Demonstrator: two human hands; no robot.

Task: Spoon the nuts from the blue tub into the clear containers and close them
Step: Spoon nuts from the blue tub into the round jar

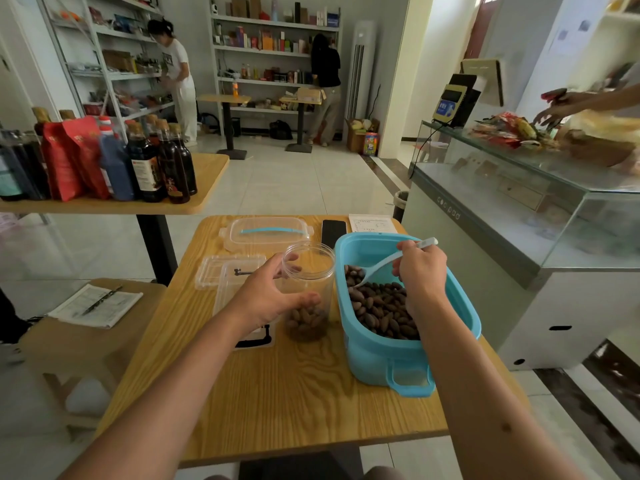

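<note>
A shop interior; in front stands a wood-grain surface (294, 386). The left hand (273, 292) curls around a clear cylindrical jar (309, 292), upright, with ridged brown nuts (306, 323) at its bottom. Just right of it, the right hand (420, 271) grips a pale blue spoon (384, 263), its bowl down among nuts in the glossy blue tub (381, 358). Beyond the left hand lies a clear lid (266, 233) with a blue strip. No writing is legible.

Upright clear jar (309, 292), nuts (307, 323) at bottom, beside nut-filled blue tub (381, 355).
</note>
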